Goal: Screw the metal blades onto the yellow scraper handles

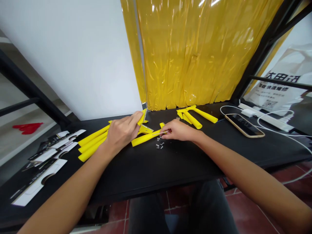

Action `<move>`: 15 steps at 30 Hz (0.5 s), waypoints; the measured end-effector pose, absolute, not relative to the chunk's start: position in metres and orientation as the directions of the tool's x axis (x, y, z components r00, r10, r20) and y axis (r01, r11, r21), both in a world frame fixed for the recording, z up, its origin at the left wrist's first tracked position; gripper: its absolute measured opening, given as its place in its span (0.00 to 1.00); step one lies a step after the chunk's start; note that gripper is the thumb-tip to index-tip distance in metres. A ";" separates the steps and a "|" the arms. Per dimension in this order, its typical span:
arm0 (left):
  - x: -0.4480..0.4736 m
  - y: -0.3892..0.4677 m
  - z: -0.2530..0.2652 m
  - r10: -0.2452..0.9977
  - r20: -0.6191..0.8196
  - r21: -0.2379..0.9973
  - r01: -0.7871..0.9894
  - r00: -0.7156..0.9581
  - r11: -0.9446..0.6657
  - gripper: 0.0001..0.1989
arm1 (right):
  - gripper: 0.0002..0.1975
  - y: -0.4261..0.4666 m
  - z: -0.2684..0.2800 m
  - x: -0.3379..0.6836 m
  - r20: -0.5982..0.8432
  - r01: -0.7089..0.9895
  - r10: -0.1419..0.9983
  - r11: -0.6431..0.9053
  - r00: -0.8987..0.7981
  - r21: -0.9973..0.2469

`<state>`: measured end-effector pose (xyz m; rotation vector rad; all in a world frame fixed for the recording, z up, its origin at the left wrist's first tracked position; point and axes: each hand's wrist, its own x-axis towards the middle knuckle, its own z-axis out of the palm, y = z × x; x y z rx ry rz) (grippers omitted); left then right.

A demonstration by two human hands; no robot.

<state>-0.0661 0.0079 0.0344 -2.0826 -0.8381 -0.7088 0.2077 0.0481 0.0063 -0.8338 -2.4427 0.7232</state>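
My left hand (124,128) is closed around a yellow plastic piece (142,117) with a thin pale edge, raised just above the table. My right hand (177,130) pinches a slim metal rod-like tool (159,133), its tip pointing left; most of its rear end is hidden in my fingers. Beneath that tool lies a yellow handle (145,138) on the black tabletop. Several small metal screws and nuts (159,145) are scattered just below my right hand. Other yellow handles (94,143) lie side by side, partly behind my left wrist.
More yellow T-shaped pieces (195,117) sit at the back, right of centre. A phone (244,125), white cables and a power strip (265,117) occupy the right. Printed cards (40,182) are piled at left. Yellow strip curtain (195,58) and black frame posts (258,55) stand behind.
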 end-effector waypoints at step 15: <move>-0.061 0.008 0.031 0.369 0.813 -0.239 0.837 0.450 -0.492 0.14 | 0.08 0.050 0.004 0.208 0.232 0.404 0.546 0.791 -0.805 -0.459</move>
